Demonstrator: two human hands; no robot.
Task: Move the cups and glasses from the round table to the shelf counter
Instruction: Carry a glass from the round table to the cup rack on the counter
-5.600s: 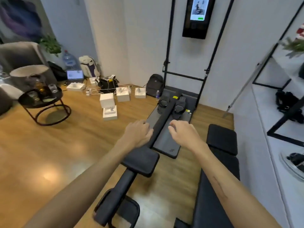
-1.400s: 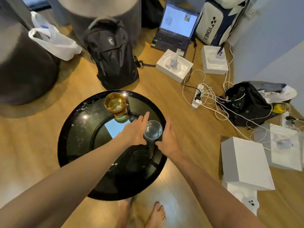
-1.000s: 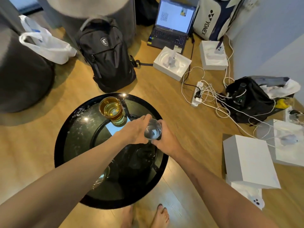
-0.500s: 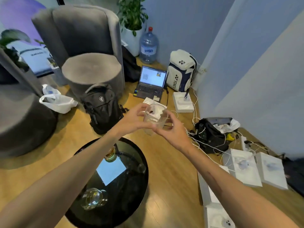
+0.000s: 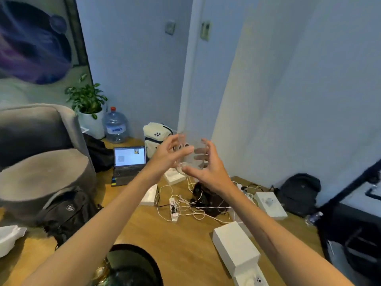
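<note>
A clear, empty glass (image 5: 190, 154) is raised in the air at chest height, held between both hands. My left hand (image 5: 168, 154) grips its left side with curled fingers, and my right hand (image 5: 208, 168) grips its right side and base. The black round table (image 5: 134, 267) shows only at the bottom edge of the view, with a glimpse of an amber glass (image 5: 101, 271) on its left rim behind my left forearm. The shelf counter is out of view.
On the wooden floor lie a power strip with tangled cables (image 5: 174, 207), white boxes (image 5: 236, 246), an open laptop (image 5: 128, 162), a black backpack (image 5: 68, 213) and a second one (image 5: 299, 193). Grey chair (image 5: 37, 162) at left, black frame (image 5: 350, 195) at right.
Both hands took the clear glass off the round table and lifted it. The view has swung up and right, so the table has dropped to the bottom edge.
</note>
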